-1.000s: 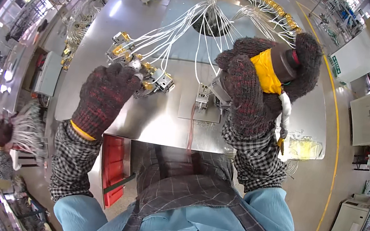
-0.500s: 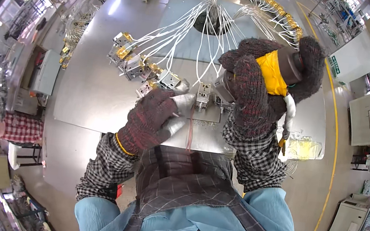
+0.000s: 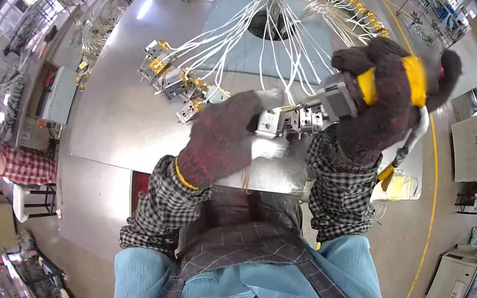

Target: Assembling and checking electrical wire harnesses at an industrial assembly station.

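Your left hand [image 3: 222, 135], mid-frame, straddles a metal block [image 3: 269, 124], pinch unclear; your right hand [image 3: 389, 90], upper right, wraps a tool [image 3: 416, 82] that could snag white wires [image 3: 243, 28] if swung carelessly.

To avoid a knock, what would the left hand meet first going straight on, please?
The left hand would probably meet the silver block between its fingertips, though depth is unclear.
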The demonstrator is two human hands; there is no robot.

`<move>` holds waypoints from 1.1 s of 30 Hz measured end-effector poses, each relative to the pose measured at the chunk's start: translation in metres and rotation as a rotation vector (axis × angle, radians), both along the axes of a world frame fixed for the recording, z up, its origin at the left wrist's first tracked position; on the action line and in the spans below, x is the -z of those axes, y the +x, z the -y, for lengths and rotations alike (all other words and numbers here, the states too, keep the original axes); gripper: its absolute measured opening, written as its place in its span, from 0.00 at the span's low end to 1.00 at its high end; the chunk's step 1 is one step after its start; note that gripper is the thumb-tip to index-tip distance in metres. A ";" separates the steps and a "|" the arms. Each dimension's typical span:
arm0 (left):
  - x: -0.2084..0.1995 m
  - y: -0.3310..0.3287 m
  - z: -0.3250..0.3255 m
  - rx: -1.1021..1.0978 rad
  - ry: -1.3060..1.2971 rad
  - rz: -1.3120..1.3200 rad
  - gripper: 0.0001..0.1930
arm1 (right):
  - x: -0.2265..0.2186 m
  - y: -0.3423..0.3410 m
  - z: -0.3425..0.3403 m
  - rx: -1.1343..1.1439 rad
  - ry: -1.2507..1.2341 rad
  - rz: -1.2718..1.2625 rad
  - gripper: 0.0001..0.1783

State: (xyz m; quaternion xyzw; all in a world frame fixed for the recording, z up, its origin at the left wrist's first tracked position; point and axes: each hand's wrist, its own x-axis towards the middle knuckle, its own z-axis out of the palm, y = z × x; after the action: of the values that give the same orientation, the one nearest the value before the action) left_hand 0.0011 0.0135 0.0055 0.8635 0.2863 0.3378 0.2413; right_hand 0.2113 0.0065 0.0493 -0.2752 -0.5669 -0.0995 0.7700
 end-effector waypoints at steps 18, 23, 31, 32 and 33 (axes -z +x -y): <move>-0.005 0.002 -0.023 0.008 -0.319 -0.123 0.33 | 0.066 0.037 0.006 0.134 -0.178 -0.007 0.31; -0.003 0.002 -0.020 -0.004 -0.034 -0.184 0.33 | 0.077 0.031 0.011 -0.295 -0.290 -0.182 0.22; 0.003 0.002 -0.020 -0.016 -0.195 -0.119 0.30 | 0.017 -0.024 0.020 -0.657 -0.100 -0.363 0.47; 0.004 0.003 -0.019 -0.016 -0.119 -0.166 0.31 | 0.012 -0.028 0.020 -0.603 -0.150 -0.396 0.46; 0.005 0.002 -0.018 -0.013 -0.041 -0.210 0.32 | 0.009 -0.032 0.020 -0.551 -0.201 -0.428 0.45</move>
State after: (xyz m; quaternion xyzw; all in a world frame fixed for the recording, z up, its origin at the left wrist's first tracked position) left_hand 0.0035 0.0319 0.0009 0.8872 0.3223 0.2410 0.2254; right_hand 0.1791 -0.0135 0.0408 -0.2011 -0.4530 0.2277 0.8382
